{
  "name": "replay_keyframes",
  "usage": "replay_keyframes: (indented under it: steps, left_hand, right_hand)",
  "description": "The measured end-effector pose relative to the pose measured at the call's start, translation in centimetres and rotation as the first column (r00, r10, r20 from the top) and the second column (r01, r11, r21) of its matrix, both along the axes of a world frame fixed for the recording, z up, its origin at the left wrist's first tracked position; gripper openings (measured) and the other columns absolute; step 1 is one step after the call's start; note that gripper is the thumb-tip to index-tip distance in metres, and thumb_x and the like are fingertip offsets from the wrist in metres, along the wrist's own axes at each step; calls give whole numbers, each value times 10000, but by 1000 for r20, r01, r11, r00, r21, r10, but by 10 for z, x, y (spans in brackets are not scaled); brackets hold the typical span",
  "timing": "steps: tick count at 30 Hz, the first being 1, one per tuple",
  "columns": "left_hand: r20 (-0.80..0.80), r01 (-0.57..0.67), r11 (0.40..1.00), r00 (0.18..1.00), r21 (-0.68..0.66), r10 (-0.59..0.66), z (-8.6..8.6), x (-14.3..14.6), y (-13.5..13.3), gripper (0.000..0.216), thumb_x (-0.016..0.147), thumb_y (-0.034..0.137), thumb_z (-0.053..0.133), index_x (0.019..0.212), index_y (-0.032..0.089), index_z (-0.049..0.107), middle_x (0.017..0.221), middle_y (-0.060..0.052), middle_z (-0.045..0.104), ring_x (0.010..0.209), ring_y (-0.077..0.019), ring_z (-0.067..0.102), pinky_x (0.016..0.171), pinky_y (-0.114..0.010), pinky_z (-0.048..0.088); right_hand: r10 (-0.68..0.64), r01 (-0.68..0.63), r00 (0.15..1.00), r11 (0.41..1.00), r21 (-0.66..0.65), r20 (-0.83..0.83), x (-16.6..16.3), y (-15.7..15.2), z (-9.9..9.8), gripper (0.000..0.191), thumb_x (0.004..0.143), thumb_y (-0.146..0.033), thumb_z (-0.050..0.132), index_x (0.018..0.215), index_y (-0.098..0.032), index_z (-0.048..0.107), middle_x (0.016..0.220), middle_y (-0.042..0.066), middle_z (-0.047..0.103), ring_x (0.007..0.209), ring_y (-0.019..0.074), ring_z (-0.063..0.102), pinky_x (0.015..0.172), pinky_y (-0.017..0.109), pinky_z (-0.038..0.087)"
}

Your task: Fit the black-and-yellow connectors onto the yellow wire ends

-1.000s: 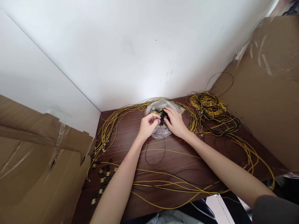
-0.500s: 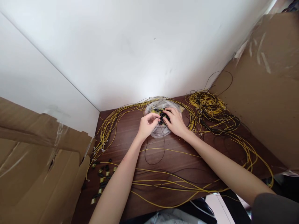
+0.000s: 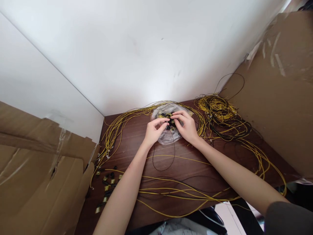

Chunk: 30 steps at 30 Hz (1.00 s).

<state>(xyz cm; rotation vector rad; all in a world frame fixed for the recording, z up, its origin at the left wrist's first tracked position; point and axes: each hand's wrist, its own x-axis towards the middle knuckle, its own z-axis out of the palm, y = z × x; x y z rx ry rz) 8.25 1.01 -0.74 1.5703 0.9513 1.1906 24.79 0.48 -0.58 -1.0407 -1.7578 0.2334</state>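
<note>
My left hand (image 3: 154,131) is closed in a pinch over the clear plastic bag (image 3: 167,140), with a thin black wire (image 3: 174,153) at its fingertips. From there the wire hangs in a loop over the table. Facing it, almost fingertip to fingertip, my right hand (image 3: 186,127) has its thumb and forefinger drawn together. Whatever these fingers hold is too small to make out against the dark pile behind. Small black parts with yellowish tabs (image 3: 166,115) lie on the open bag beneath both hands, partly covered by them.
Yellow and black wires (image 3: 129,114) arc along the back of the brown table (image 3: 132,137). A tangled wire bundle (image 3: 217,109) sits at the right. More yellow wires (image 3: 176,195) cross the front. Several loose black parts (image 3: 106,188) lie front left. Cardboard (image 3: 276,98) stands on both sides.
My right hand has drawn back slightly from the pile, its thumb and forefinger now closer together near my left fingertips. The black wire loop has shifted a little to the right.
</note>
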Motion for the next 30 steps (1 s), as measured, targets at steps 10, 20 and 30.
replay_keyframes:
  steps: [10,20,30]
  left_hand:
    - [-2,-9,1000,1000,-25,9,-1,1,1,236,749,270,639,936,131,675,823,-64,677,693,-127,594,527,-193,423]
    - [27,-10,1000,1000,-25,10,-3,0,3,272,697,270,703,913,135,609,733,-27,631,579,-84,521,525,-191,393]
    - [10,10,1000,1000,-25,-10,-6,-1,3,214,684,278,719,814,123,651,667,-18,614,560,-84,500,547,-208,401]
  right_hand:
    - [-8,-9,987,994,-106,-159,-2,-7,10,149,844,-216,529,923,-213,654,882,38,604,763,157,580,695,314,502]
    - [51,-53,999,985,-163,-13,-3,-17,17,157,839,-247,554,901,-209,693,794,31,577,652,136,547,574,278,467]
    - [36,-20,992,991,-131,119,-2,-18,12,142,853,-232,535,891,-207,670,812,30,565,711,146,556,603,268,449]
